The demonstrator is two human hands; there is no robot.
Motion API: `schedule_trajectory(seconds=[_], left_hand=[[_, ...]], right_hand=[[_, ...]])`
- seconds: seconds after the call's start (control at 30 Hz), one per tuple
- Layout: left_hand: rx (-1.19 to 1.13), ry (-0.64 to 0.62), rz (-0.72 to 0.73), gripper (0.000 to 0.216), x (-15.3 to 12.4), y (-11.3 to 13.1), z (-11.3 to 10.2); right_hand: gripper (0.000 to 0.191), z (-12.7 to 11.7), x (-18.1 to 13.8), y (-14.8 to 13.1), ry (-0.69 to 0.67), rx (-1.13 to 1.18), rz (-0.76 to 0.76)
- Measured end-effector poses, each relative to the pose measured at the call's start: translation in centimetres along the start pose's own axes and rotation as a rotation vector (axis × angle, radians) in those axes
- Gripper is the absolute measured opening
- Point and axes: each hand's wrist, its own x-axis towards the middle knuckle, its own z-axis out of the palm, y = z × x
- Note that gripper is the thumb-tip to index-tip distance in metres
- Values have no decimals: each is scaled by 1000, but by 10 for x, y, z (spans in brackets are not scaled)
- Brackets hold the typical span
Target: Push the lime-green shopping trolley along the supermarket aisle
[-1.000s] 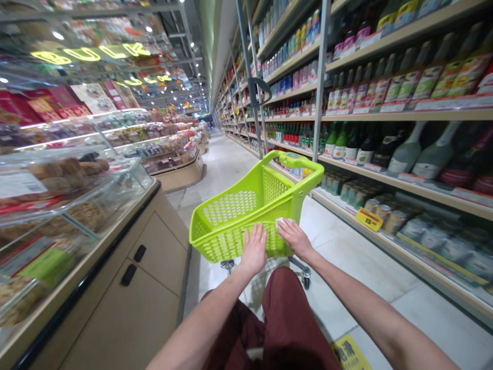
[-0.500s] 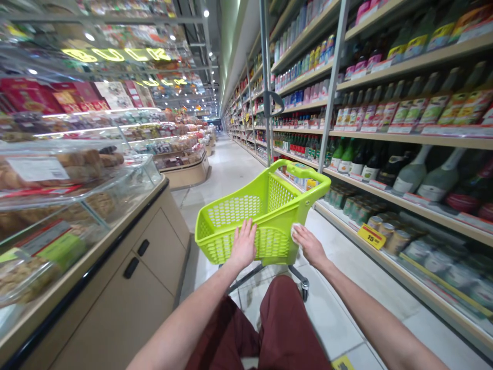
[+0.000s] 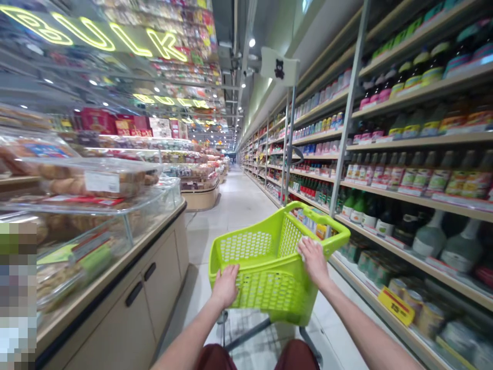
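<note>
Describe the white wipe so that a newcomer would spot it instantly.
Between the wood-toned counter on the left and the tall drinks shelves on the right stands a lime-green cart. At its near side, toward the end nearer the shelves, the person's right hand holds the white wipe. Small and crumpled, it is set apart by its plain white against the bright green plastic.

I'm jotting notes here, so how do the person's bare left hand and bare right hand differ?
The right hand holds a small white wipe; the left hand shows no wipe.
The left hand sits at the end of the bright green plastic shopping cart away from its handle, while the right hand is close to that handle.
Both are bare and at the cart's near upper edge.
</note>
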Motion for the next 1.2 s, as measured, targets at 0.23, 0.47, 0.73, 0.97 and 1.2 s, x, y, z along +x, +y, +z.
schedule_trajectory(seconds=[0.23,0.47,0.73,0.97,1.2], left_hand=[[-88,70,21,65,-23,-15,-7],[-69,89,-42,57,-51,-40,-2],[-636,259,-174,58,-59,-10,-18],[-2051,-46,-86,30,-66,54,-42],[-2271,120,-410,5,-67,39,-29]], right_hand=[[45,18,-11,-64,-119,120,-234],[42,-21,-10,-35,-197,198,-236],[40,-60,8,-119,-180,1116,487],[34,-71,1,-199,-200,1313,484],[42,-41,-28,-207,-58,865,35]])
